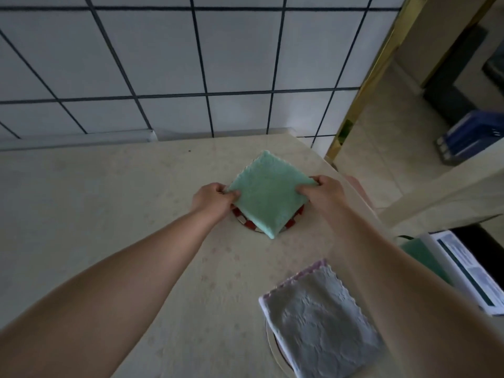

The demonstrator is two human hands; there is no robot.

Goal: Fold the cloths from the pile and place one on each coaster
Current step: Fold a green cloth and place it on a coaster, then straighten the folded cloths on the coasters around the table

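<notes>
A folded green cloth (268, 190) lies as a square, turned like a diamond, over a round red-and-white checked coaster (244, 220) near the back of the counter. My left hand (214, 199) pinches its left corner and my right hand (321, 191) pinches its right corner. Only the coaster's front rim shows beneath the cloth. Closer to me, a folded grey cloth (316, 315) with a purple edge rests on a second round coaster (272, 342), mostly hidden under it.
The cream counter (109, 214) ends at a tiled wall (191, 64) behind and drops off along its right edge. Right of the counter stand a white box with printed labels (463, 268) and something green (420, 255). A blue crate (474, 137) sits on the floor beyond.
</notes>
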